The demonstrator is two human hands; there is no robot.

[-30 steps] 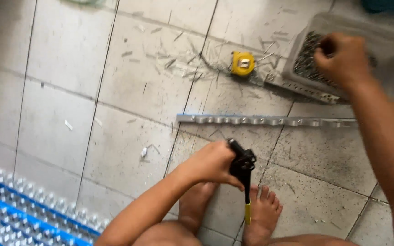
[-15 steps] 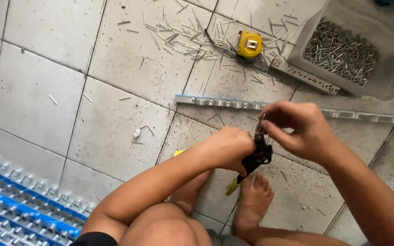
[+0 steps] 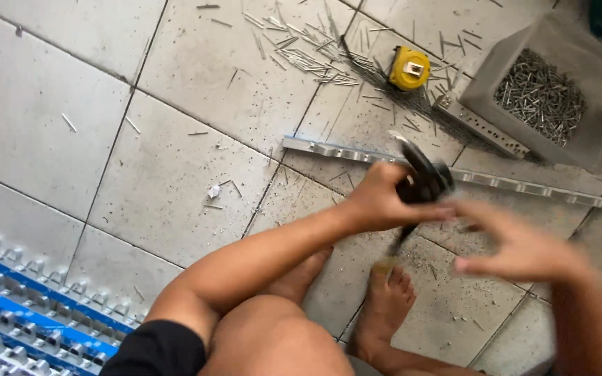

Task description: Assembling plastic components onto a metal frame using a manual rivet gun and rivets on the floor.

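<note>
My left hand grips a black rivet gun with a yellow-tipped handle, held just above a long perforated metal strip lying across the tiled floor. My right hand is blurred, fingers spread, just right of the tool and holding nothing that I can make out. My bare feet rest on the tiles below the hands.
A grey box of rivets stands at the upper right. A yellow tape measure lies beside it among several spent rivet pins. Blue and metal racks fill the lower left corner.
My right hand came from the rivet box to the tool's tip, then drew back to the right with fingers spread. The rivet gun has tilted up toward the strip.
</note>
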